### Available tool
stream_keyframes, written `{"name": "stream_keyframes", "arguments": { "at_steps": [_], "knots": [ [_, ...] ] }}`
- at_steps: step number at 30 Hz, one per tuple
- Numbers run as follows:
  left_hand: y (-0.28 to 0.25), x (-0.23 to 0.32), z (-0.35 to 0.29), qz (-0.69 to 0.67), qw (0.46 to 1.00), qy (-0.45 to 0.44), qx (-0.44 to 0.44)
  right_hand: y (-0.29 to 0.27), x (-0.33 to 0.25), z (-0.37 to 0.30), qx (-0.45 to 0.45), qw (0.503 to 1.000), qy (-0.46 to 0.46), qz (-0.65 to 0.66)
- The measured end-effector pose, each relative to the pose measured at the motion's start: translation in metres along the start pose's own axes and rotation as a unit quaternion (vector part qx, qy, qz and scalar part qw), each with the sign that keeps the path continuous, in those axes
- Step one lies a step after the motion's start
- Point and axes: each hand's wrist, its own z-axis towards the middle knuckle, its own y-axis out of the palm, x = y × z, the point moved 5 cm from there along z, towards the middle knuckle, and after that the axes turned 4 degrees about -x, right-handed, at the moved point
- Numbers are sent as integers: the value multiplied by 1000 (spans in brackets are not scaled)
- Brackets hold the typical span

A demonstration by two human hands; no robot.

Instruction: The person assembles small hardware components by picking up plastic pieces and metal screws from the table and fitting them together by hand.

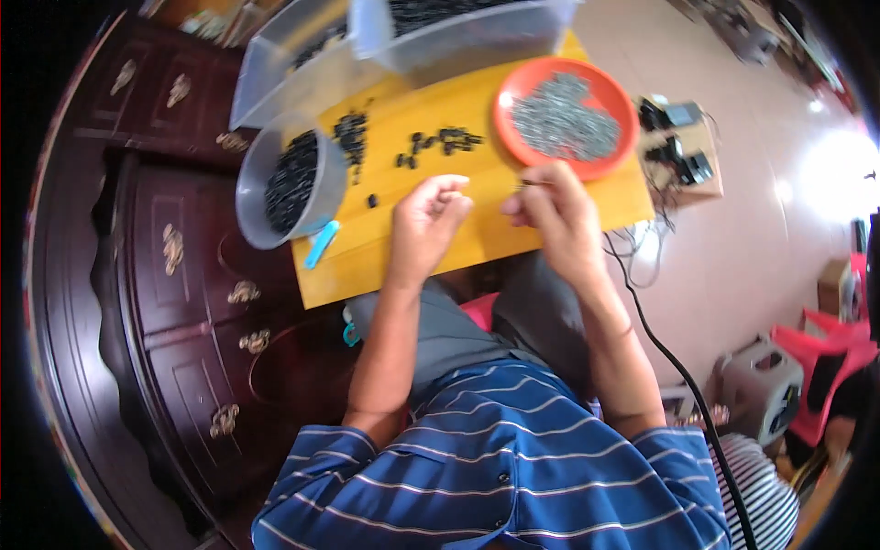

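Over the near part of the yellow wooden table [385, 261], my left hand [426, 220] is closed, its thumb against curled fingers; whatever lies between the fingertips cannot be made out. My right hand [564, 215] pinches a small dark piece [527, 183] between thumb and forefinger, just in front of an orange-red plate [631, 137]. Many thin silvery metal pieces [568, 119] are heaped on that plate. Small black parts [449, 140] lie loosely grouped beyond my hands, with a single black part [372, 201] to the left of my left hand.
A clear round tub [335, 188] of black parts stands at the table's left, beside a light-blue tool [321, 245]. More black pieces [351, 137] are piled nearby. Clear plastic bins [486, 44] line the back. Dark drawers [183, 247] flank the left; a black cable [678, 357] hangs at right.
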Motion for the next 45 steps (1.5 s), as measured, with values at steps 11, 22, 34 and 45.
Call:
{"name": "stream_keyframes", "arguments": {
  "at_steps": [11, 22, 34, 45],
  "knots": [
    [-28, -7, 28, 333, 934, 86, 99, 8, -11, 5, 8, 998, 54, 24],
    [-21, -8, 30, 410, 897, 122, 110, 2, -13, 7, 4, 999, 41, 20],
    [-28, -8, 25, 355, 921, 108, 119, 12, -11, 0, -20, 998, 49, 29],
    [9, 41, -14, 116, 984, 122, 55, 3, -12, 4, 8, 998, 37, 40]
  ]
}}
